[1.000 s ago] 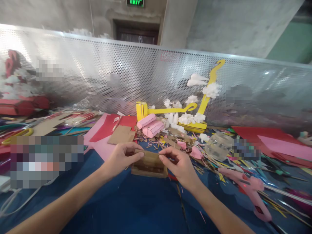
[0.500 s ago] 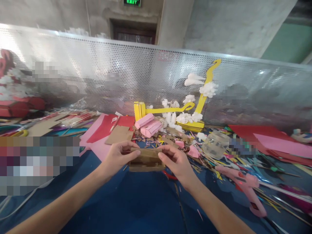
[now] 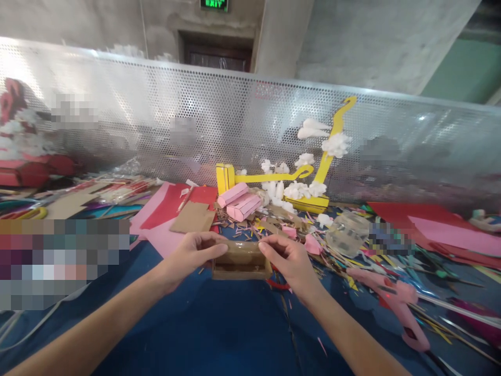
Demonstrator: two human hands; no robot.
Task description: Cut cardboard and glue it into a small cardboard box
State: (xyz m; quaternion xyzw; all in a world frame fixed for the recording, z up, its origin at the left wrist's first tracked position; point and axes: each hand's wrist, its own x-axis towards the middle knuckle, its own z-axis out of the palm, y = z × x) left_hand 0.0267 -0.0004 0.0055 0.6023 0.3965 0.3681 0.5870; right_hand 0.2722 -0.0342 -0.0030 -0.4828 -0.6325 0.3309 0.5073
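A small brown cardboard box is held between both my hands just above the blue table cover. My left hand grips its left end, thumb on the near side and fingers curled over the top. My right hand pinches its right end in the same way. The box's open side faces me and shows a dark inside. Scraps of cardboard and paper lie right behind it.
Behind the box lie pink folded paper blocks, a flat cardboard piece, red and pink sheets and a yellow paper model with white cotton tufts. A pink glue gun and a clear plastic jar sit at right. A perforated metal screen closes the back.
Both hands have kept hold of the cardboard box and tilted it a little; its open side shows again after being turned flatter half a second ago.
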